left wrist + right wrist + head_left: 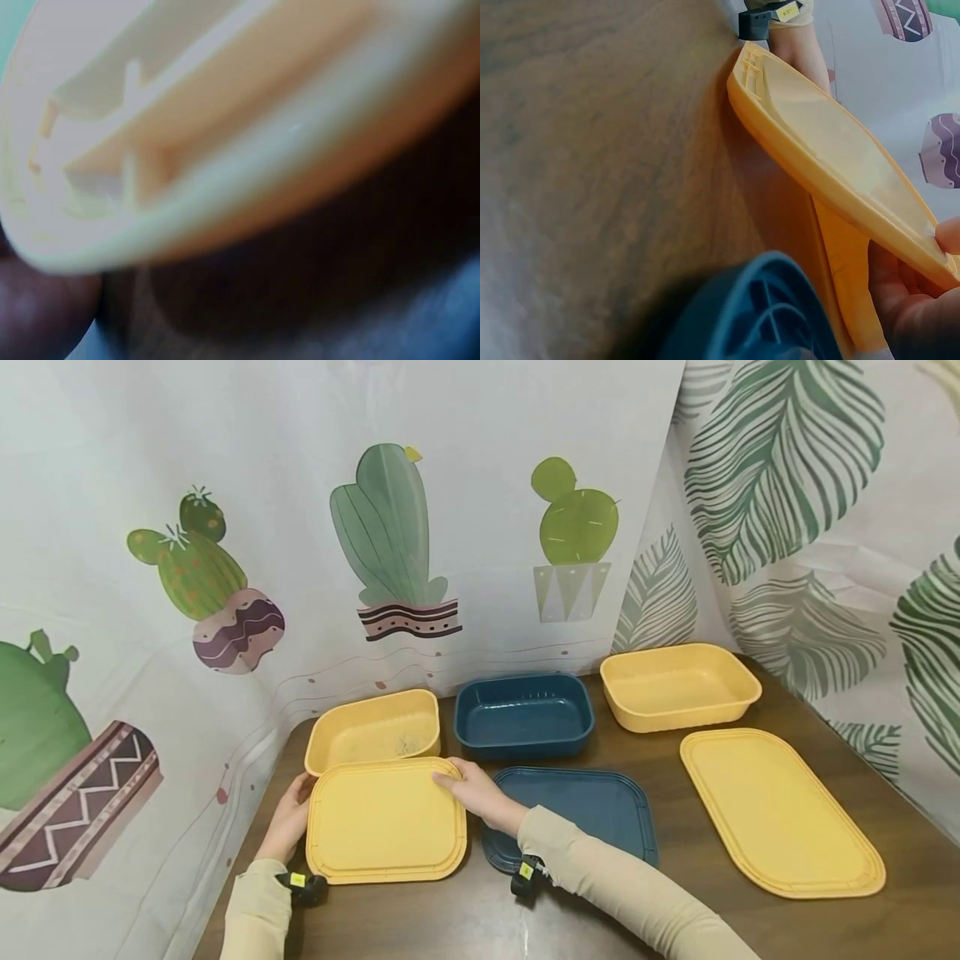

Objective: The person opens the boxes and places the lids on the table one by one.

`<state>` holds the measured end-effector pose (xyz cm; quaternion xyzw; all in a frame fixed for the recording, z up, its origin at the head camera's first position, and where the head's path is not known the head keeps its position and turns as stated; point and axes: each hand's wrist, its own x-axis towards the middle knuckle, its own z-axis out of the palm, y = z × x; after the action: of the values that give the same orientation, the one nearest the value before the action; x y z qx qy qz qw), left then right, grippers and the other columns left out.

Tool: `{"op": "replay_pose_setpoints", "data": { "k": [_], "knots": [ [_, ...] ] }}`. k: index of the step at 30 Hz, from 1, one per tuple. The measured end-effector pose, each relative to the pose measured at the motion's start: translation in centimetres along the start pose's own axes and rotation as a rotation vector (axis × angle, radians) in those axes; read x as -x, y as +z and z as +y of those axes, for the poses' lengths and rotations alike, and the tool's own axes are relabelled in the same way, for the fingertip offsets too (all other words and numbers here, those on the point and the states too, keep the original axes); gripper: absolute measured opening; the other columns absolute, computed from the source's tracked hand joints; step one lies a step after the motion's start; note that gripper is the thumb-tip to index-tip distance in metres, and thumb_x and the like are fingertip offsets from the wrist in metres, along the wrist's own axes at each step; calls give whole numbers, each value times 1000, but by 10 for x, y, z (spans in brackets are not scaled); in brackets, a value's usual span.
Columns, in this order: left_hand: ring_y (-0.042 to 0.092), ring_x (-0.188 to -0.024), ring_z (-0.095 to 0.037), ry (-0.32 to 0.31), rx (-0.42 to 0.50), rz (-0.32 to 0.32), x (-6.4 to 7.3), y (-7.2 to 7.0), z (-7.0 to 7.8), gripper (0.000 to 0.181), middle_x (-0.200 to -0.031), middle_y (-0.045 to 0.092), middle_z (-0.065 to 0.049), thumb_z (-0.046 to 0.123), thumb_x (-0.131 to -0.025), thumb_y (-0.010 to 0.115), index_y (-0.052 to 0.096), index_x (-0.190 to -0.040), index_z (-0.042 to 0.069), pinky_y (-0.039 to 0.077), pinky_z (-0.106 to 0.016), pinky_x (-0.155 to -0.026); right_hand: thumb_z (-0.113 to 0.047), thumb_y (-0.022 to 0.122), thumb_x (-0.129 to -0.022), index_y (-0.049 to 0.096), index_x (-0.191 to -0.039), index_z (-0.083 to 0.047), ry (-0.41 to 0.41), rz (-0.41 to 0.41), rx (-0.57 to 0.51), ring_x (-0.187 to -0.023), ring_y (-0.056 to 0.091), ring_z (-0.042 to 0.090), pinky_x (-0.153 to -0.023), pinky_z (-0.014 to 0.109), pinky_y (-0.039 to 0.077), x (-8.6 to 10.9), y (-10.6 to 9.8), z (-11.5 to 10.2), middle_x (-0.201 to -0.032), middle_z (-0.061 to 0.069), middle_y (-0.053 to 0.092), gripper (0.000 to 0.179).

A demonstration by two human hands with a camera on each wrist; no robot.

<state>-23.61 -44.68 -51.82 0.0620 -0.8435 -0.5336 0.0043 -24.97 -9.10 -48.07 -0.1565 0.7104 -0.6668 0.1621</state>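
Note:
Both hands hold a yellow lid [386, 822], tilted in front of the left yellow box [375, 717], whose near rim it partly covers. My right hand [480, 793] pinches its upper right corner, thumb on top and fingers [904, 307] underneath. At the upper left edge, my left hand [287, 820] grips the lid, its fingertips partly hidden. The left wrist view shows the lid's rim [247, 202] close up and blurred, with one fingertip [45, 307] against it. Under the right forearm lies a dark blue lid [585, 802], partly covered.
A dark blue box [525, 748] stands open at the back middle, and another yellow box [675, 720] at the back right. A second yellow lid [783, 810] lies on the brown table [420, 927] at the right. A printed cloth [487, 527] hangs behind.

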Motion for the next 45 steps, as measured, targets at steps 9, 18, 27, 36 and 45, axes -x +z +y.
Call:
{"op": "replay_pose_setpoints", "data": {
  "k": [9,18,27,36,45],
  "knots": [
    [25,-147,-42,30,9,-4,4,0,-1,73,-159,25,-29,32,-105,55,19,-157,-3,26,-54,-117,-19,56,-105,57,-128,4,20,-31,-29,-81,67,14,-77,29,56,4,1,3,-95,8,70,33],
    [27,-147,-37,16,10,-9,-2,-3,-5,71,-160,25,-27,31,-106,54,18,-158,-1,36,-10,-95,-23,53,-107,54,-132,3,29,-55,16,-85,66,13,-81,29,54,9,-1,-1,-98,8,69,37],
    [27,-147,-38,1,-18,-1,6,-3,-1,74,-161,25,-25,35,-106,53,15,-160,1,38,-22,-105,-34,52,-106,38,-149,7,67,-72,149,-134,48,35,-112,48,37,15,-1,-3,-145,24,50,62],
    [21,-148,-43,2,-14,-14,20,-8,0,74,-162,20,-28,24,-106,54,11,-159,-3,24,-54,-117,-34,52,-106,39,-151,5,58,-127,206,-142,39,34,-116,49,31,21,0,0,-152,22,43,61],
    [33,-143,-45,36,-159,-15,29,-16,5,70,-157,30,-30,26,-105,57,23,-157,-5,41,-23,-104,-30,55,-105,60,-116,-10,-37,-157,298,-59,57,19,-54,27,45,22,-1,-3,-77,-2,62,23]
  ]
}}
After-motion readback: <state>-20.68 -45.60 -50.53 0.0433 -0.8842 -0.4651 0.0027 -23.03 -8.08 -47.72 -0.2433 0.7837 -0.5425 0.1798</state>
